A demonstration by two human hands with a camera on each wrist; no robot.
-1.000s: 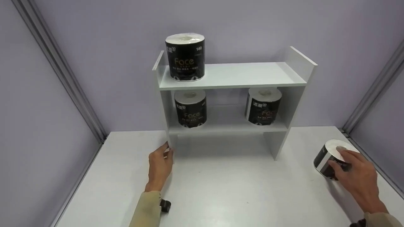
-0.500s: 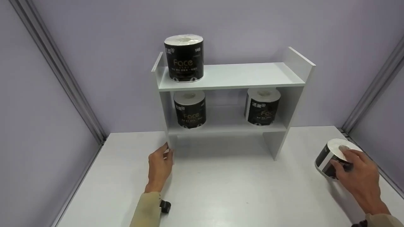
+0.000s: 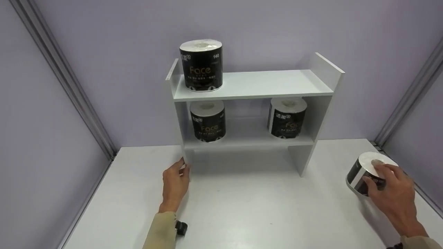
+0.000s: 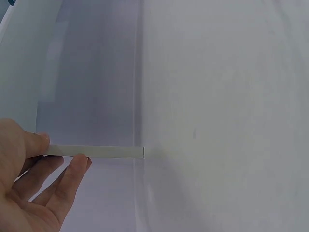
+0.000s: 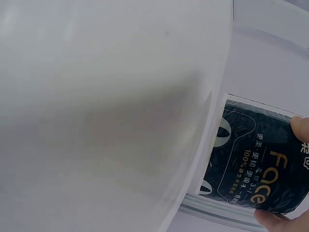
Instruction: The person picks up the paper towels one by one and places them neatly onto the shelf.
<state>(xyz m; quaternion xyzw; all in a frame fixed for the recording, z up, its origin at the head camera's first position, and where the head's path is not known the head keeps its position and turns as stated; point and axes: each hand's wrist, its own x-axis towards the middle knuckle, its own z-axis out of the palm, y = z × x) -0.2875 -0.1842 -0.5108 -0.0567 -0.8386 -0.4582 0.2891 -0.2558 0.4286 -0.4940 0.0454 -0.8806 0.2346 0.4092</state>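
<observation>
My left hand (image 3: 174, 185) pinches the front edge of the white shelf's left side panel (image 4: 106, 152), low down, with the thumb on one face and fingers (image 4: 67, 188) on the other. At the right, my right hand (image 3: 394, 195) grips a toilet paper roll (image 3: 355, 177) by its upper part, one finger at the core hole and the thumb on its side. Its black "Face" wrapper (image 5: 256, 154) shows in the right wrist view, between thumb and finger. The roll is close over the table's right edge area.
The white two-tier shelf (image 3: 263, 83) stands at the back of the white table (image 3: 242, 214). One roll (image 3: 202, 71) sits on its top board at the left. Below, the middle board bears a left roll (image 3: 209, 128) and a right roll (image 3: 289, 122). Pale walls enclose the table.
The right hand and its roll have shifted slightly to the right. My left hand keeps its place on the side panel, and the shelf appears slightly lower in the head view.
</observation>
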